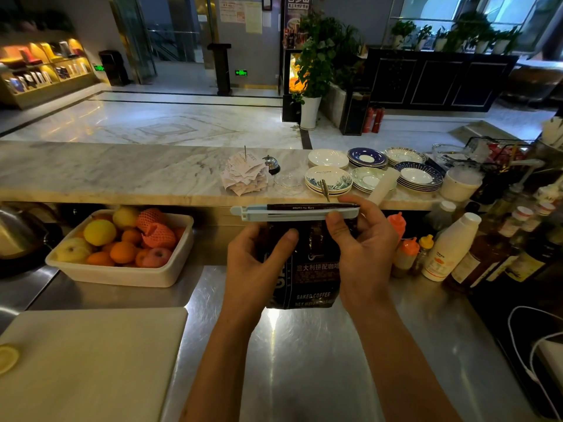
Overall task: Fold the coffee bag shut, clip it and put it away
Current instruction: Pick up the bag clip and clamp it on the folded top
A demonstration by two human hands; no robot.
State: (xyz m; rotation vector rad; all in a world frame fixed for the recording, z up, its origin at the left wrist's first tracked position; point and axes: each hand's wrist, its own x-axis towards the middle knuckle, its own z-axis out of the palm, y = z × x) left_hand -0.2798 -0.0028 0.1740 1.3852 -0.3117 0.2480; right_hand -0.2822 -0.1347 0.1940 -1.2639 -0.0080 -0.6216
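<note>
A black coffee bag (313, 275) with white print stands upright on the steel counter (304, 345), its top folded flat. A long pale blue clip (274, 213) lies across the folded top, sticking out to the left. My left hand (253, 263) grips the bag's left side, thumb on its front. My right hand (362, 248) holds the bag's upper right, with thumb and fingers pinching the clip's right end.
A white tub of fruit (122, 248) stands left of the bag, a cutting board (88, 360) nearer left. Sauce bottles and a white bottle (447, 251) crowd the right. Stacked plates (329, 178), a bell and a receipt spike sit on the marble ledge behind.
</note>
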